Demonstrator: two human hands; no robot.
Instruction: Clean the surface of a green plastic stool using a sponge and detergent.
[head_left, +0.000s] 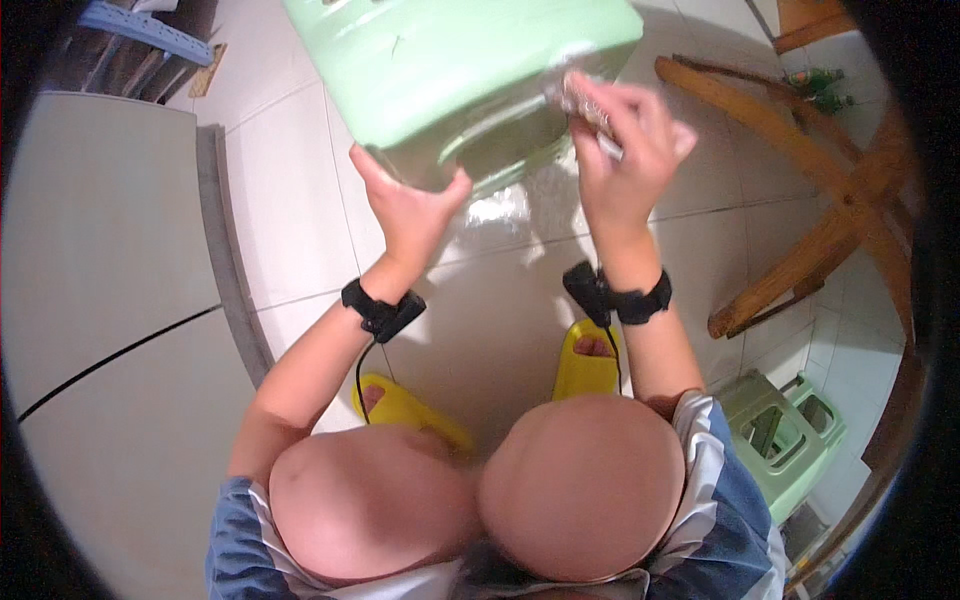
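Note:
A light green plastic stool (465, 71) is tilted before me at the top of the view, its far part cut off by the picture's edge. My left hand (409, 206) grips its lower left corner, with the thumb by the rounded opening in the nearer face and the fingers partly hidden behind the rim. In my right hand (634, 142) is a shiny, wiry scrubber (591, 105), pressed near the upper right of that face. Motion blurs the scrubber and fingertips, so its exact material is hard to tell.
Wet-looking floor tiles (499, 210) shine below the stool. A pale cabinet or appliance (112, 225) stands at left. Crossed wooden legs (787, 262) rise at right, near green bottles (817, 79). Another green stool (787, 450) is at lower right. Yellow slippers (585, 367) are on my feet.

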